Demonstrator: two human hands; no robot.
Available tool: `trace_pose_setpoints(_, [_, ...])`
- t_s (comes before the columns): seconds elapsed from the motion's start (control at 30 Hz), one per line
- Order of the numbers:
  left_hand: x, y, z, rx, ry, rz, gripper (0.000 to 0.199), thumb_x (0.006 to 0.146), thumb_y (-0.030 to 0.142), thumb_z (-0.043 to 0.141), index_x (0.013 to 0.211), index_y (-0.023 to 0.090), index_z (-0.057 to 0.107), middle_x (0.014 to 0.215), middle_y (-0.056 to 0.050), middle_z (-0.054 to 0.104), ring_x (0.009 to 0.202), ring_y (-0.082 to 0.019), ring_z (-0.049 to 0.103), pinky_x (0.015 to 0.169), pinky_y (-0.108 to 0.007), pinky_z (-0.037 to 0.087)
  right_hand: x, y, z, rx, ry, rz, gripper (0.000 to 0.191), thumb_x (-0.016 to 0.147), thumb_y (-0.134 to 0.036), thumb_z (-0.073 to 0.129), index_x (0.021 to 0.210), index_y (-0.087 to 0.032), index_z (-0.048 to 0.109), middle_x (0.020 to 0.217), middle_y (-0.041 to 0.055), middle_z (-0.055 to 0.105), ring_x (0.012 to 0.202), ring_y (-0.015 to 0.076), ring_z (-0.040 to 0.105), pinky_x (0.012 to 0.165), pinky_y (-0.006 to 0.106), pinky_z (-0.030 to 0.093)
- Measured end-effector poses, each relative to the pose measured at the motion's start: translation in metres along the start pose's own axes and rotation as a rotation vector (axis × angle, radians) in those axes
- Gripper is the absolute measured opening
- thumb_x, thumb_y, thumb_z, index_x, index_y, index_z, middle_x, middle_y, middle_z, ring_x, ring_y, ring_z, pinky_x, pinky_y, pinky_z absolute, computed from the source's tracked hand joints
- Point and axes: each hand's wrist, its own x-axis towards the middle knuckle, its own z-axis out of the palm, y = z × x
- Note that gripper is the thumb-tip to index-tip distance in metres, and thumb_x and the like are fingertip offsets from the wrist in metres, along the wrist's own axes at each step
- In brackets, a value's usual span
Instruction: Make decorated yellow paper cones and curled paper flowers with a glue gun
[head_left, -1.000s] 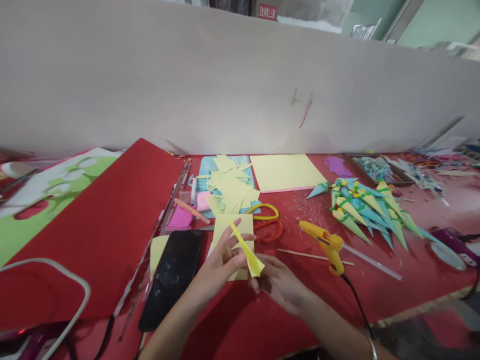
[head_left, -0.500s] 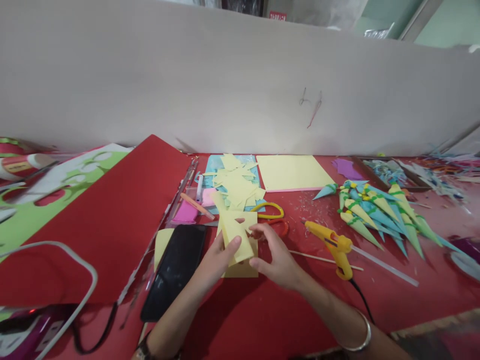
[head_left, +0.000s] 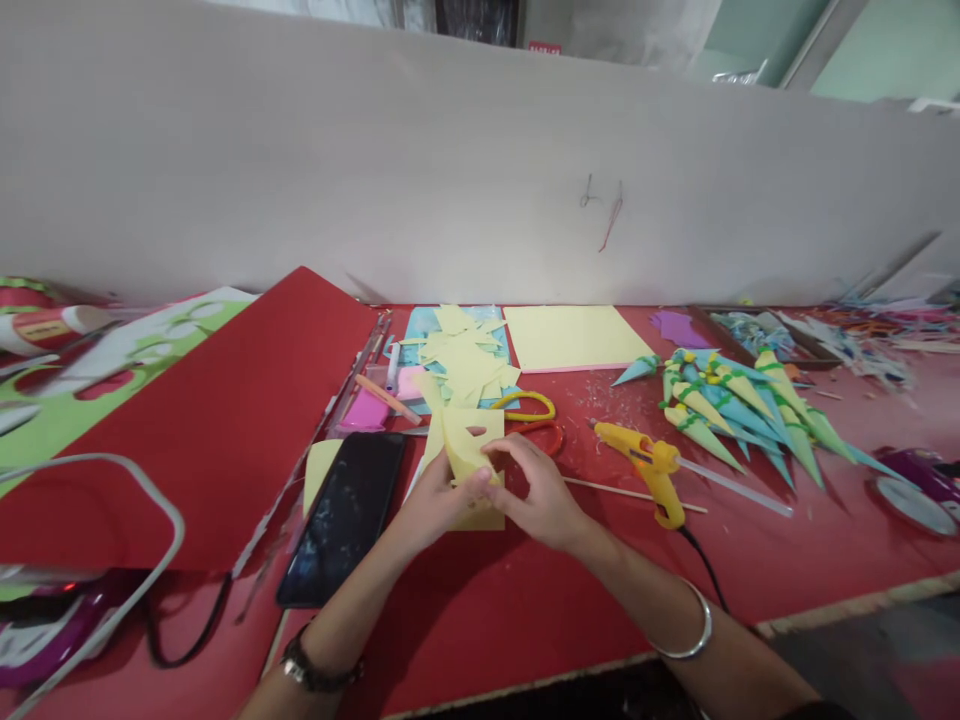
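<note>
A pale yellow piece of paper (head_left: 460, 445), bent over on itself, is held between my two hands. My left hand (head_left: 442, 495) grips its lower left part with the thumb on top. My right hand (head_left: 536, 492) closes on its right edge, the thumb and fingers near my left thumb. Beneath them lies a yellow sheet (head_left: 487, 518) with cut openings. Red-and-yellow-handled scissors (head_left: 534, 405) rest just beyond, their blades partly under the paper. A black phone (head_left: 345, 520) lies left of my left hand.
Yellow scraps (head_left: 465, 360) lie on a blue sheet, beside a yellow paper stack (head_left: 574, 338). To the right are a yellow glue gun (head_left: 649, 465), a thin stick (head_left: 637, 492) and several yellow and blue paper cones (head_left: 720, 400). A large red sheet (head_left: 247, 420) covers the left side.
My hands have come closer together, and the paper between them is curled over more. My right fingers have closed in on its edge. The whole view has shifted slightly.
</note>
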Motion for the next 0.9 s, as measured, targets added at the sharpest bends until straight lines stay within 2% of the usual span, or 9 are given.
trace_pose_setpoints(0.13, [-0.002,0.003,-0.002,0.003,-0.119,0.022,0.071,0.067,0.043,0.065,0.127,0.015,0.040,0.115,-0.011,0.057,0.102,-0.026,0.054,0.088,-0.036,0.042,0.000,-0.001,-0.003,0.094,0.022,0.023,0.019,0.081,-0.031,0.051,0.095,-0.019,0.055,0.089,0.0046,0.061,0.081,0.0166,0.057,0.075,0.029,0.045])
trace_pose_setpoints(0.23, [-0.005,0.008,-0.006,0.002,-0.147,0.010,0.064,0.070,0.038,0.064,0.127,0.018,0.043,0.120,-0.010,0.056,0.106,-0.025,0.053,0.088,-0.035,0.043,0.002,0.003,-0.006,0.247,0.116,0.163,0.018,0.083,-0.033,0.046,0.087,-0.019,0.056,0.083,0.0034,0.063,0.077,0.0167,0.058,0.070,0.028,0.046])
trace_pose_setpoints(0.33, [-0.006,0.011,-0.013,-0.010,-0.185,-0.120,0.042,0.072,0.040,0.061,0.107,0.016,0.060,0.089,-0.006,0.068,0.080,-0.021,0.061,0.070,-0.029,0.049,0.005,0.009,-0.008,0.409,0.228,0.344,0.023,0.082,-0.038,0.045,0.083,-0.018,0.056,0.076,0.0031,0.063,0.071,0.0176,0.059,0.065,0.028,0.047])
trace_pose_setpoints(0.43, [-0.004,0.013,-0.023,-0.089,-0.139,-0.197,0.032,0.071,0.042,0.062,0.087,0.015,0.066,0.065,-0.001,0.065,0.059,-0.014,0.057,0.053,-0.021,0.046,0.007,0.014,-0.009,0.461,0.269,0.409,0.023,0.080,-0.039,0.047,0.088,-0.018,0.054,0.076,0.0031,0.063,0.069,0.0178,0.060,0.064,0.029,0.047])
trace_pose_setpoints(0.53, [0.000,0.014,-0.032,-0.142,-0.012,-0.177,0.027,0.065,0.038,0.068,0.080,0.016,0.065,0.064,0.001,0.062,0.057,-0.011,0.054,0.050,-0.018,0.044,0.006,0.016,-0.009,0.412,0.253,0.361,0.027,0.082,-0.033,0.046,0.106,-0.020,0.049,0.076,0.0019,0.063,0.056,0.0144,0.056,0.057,0.028,0.047])
trace_pose_setpoints(0.6, [0.002,0.014,-0.036,-0.150,0.051,-0.166,0.025,0.062,0.036,0.071,0.074,0.015,0.064,0.060,0.003,0.058,0.052,-0.009,0.050,0.047,-0.016,0.042,0.005,0.017,-0.008,0.293,0.235,0.240,0.031,0.085,-0.026,0.040,0.114,-0.022,0.047,0.080,0.0027,0.063,0.053,0.0129,0.054,0.057,0.028,0.047])
trace_pose_setpoints(0.73, [0.004,0.010,-0.041,-0.154,0.089,-0.165,0.029,0.064,0.041,0.068,0.064,0.014,0.060,0.054,0.004,0.051,0.041,-0.004,0.040,0.040,-0.015,0.035,0.000,0.016,-0.008,0.001,0.190,-0.057,0.041,0.079,-0.006,0.035,0.106,-0.025,0.059,0.097,0.0057,0.060,0.087,0.0176,0.059,0.077,0.032,0.047])
trace_pose_setpoints(0.8, [0.004,0.007,-0.043,-0.142,0.079,-0.171,0.031,0.064,0.044,0.066,0.063,0.013,0.059,0.052,0.004,0.049,0.038,-0.004,0.038,0.037,-0.015,0.032,0.000,0.016,-0.008,-0.039,0.187,-0.109,0.046,0.073,-0.001,0.038,0.107,-0.026,0.059,0.101,0.0058,0.058,0.098,0.0189,0.056,0.082,0.032,0.046])
trace_pose_setpoints(0.9, [0.003,0.005,-0.044,-0.104,0.062,-0.169,0.032,0.066,0.045,0.065,0.064,0.013,0.060,0.050,0.004,0.047,0.038,-0.004,0.037,0.036,-0.015,0.029,0.001,0.016,-0.009,-0.015,0.232,-0.088,0.041,0.072,-0.003,0.047,0.103,-0.026,0.061,0.097,0.0052,0.059,0.093,0.0186,0.058,0.080,0.031,0.047])
